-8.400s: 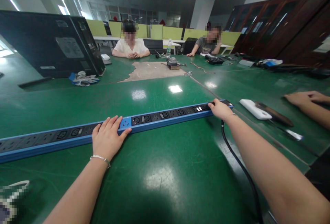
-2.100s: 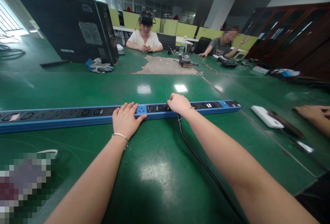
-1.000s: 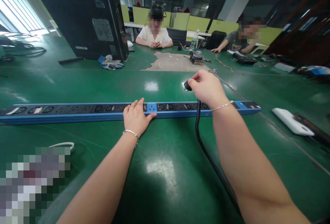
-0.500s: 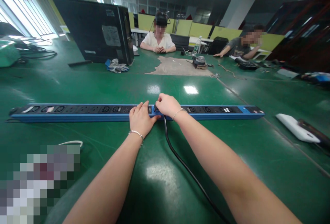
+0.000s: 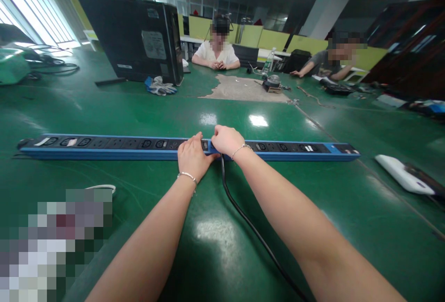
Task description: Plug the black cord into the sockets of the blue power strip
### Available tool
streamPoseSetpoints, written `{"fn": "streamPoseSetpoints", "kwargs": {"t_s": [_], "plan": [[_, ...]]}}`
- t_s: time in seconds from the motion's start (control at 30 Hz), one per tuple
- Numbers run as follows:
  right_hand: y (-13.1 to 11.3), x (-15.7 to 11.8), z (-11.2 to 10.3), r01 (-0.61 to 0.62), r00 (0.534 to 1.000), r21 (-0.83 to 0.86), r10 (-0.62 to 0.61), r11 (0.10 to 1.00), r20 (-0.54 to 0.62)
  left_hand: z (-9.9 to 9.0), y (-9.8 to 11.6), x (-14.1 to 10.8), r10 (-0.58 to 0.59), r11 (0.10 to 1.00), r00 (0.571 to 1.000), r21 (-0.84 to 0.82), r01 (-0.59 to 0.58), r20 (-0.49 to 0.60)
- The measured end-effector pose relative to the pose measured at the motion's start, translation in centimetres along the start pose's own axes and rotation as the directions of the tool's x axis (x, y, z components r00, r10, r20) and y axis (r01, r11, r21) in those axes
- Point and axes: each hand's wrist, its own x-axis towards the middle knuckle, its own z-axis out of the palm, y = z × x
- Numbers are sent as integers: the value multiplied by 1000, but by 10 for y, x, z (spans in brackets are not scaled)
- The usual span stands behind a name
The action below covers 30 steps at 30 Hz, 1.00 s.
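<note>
A long blue-and-black power strip (image 5: 156, 155) lies crosswise on the green table, its row of sockets facing up. My left hand (image 5: 193, 156) holds it near the middle, fingers over the top and thumb along the front side. Close beside it, my right hand (image 5: 227, 141) is closed at the strip, pinching the plug of a black power cord; the fingers hide most of the plug, so how deep it sits cannot be seen. From under this hand the black cord (image 5: 243, 214) runs down toward the bottom edge.
A black computer case (image 5: 128, 38) stands at the back left, with gloves (image 5: 160, 86) beside it. Two people sit across the table. A white power bank-like object (image 5: 403, 174) lies right; a blurred-out item (image 5: 55, 246) is at lower left. A bottle (image 5: 269, 61) stands behind.
The view has shifted slightly, so the whole scene sits a little to the right. Both hands keep their places on the strip, with the right hand covering more of the plug.
</note>
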Motion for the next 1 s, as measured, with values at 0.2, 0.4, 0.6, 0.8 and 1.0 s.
{"fn": "streamPoseSetpoints", "kwargs": {"t_s": [0.2,0.4,0.6,0.8,1.0], "plan": [[-13,-6,2,33,999,-10,-33,999,-1,0,-1,-1,8,1000,1000,-28,-8,-17],[1,-3,9,36,999,88,-36,996,-4,-1,-1,-2,32,997,999,-75,-35,-36],[45,-29,22,108,976,279,-48,954,-214,-5,2,-2,168,984,985,-53,-170,-33],[75,-52,46,210,852,109,-127,972,-507,-1,7,1,280,957,960,-68,-281,-24],[86,-52,67,208,831,40,-155,977,-535,1,12,6,232,970,973,-71,-232,-12]]}}
